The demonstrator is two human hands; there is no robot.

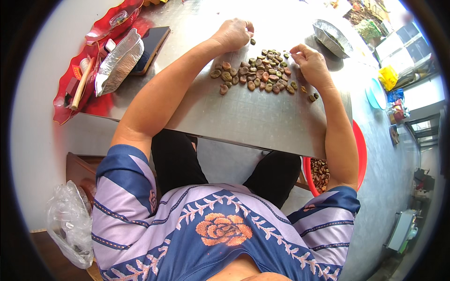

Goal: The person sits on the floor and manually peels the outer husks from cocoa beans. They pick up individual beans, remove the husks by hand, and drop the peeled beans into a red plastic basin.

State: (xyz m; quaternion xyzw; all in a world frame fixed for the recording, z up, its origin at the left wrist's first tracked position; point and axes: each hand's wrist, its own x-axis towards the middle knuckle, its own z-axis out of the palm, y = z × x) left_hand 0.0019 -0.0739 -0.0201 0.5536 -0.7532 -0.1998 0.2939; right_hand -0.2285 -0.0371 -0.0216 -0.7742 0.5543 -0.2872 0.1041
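A loose single layer of dried broad beans [266,72], brown, reddish and green, lies on the metal tabletop [246,116]. My left hand [235,34] is above and left of the beans, fingers bent down close to a single dark bean [253,41]; whether it holds anything is hidden by glare and the fingers. My right hand [311,63] is at the right edge of the beans, thumb and forefinger drawn together near a small greenish bean [286,55]; a grip on something cannot be made out. Below it, a couple of dark beans [313,97] lie apart.
A foil tray [332,38] stands at the back right. At the left are another foil tray [121,63], a dark flat device [154,45] and red scalloped trays [75,84] with a wooden stick [83,84]. A red basin [360,151] of beans sits below the table's right edge.
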